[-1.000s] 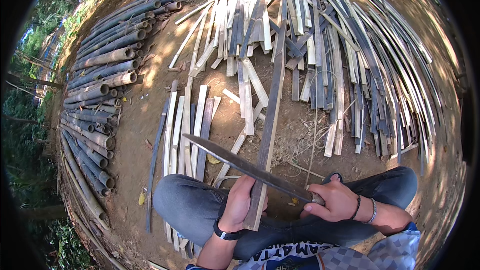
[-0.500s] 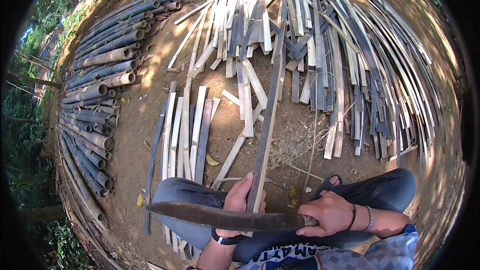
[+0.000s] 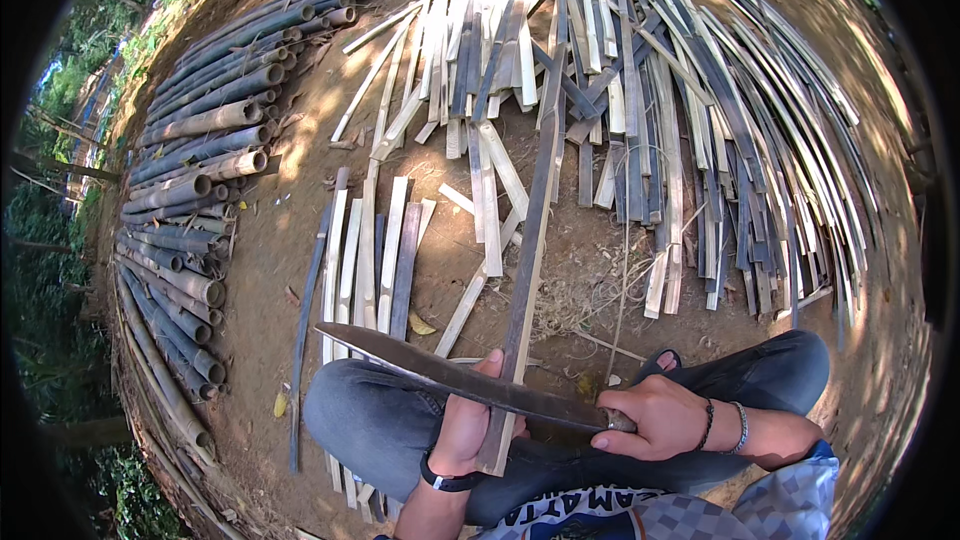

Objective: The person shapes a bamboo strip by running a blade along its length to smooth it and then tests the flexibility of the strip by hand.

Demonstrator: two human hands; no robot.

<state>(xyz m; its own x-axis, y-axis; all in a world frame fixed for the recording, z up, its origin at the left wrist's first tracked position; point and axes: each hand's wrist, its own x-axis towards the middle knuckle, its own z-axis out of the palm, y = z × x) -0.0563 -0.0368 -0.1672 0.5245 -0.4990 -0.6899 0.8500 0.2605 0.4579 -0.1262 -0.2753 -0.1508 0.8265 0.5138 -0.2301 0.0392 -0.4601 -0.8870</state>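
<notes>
A long, dark-skinned bamboo strip [image 3: 537, 230] runs away from my lap toward the far pile, its near end between my knees. Closed around it near that end is my left hand [image 3: 466, 428], partly hidden by the blade. My right hand [image 3: 655, 420] grips the short handle of a machete [image 3: 430, 368]. The broad, dark blade slants across the strip and above my left hand, its tip pointing to the far left over my left knee. Whether the edge touches the strip I cannot tell.
Split bamboo strips [image 3: 690, 150] lie heaped ahead and to the right. A smaller row of strips [image 3: 365, 250] extends beyond and under my left knee. Whole bamboo poles [image 3: 200, 185] are stacked at the far left. Fine shavings [image 3: 580, 305] litter the dirt ground.
The machete's tip has swung away from me and slightly right, so the blade slants instead of lying nearly level. Both hands keep their holds, with the strip almost in place.
</notes>
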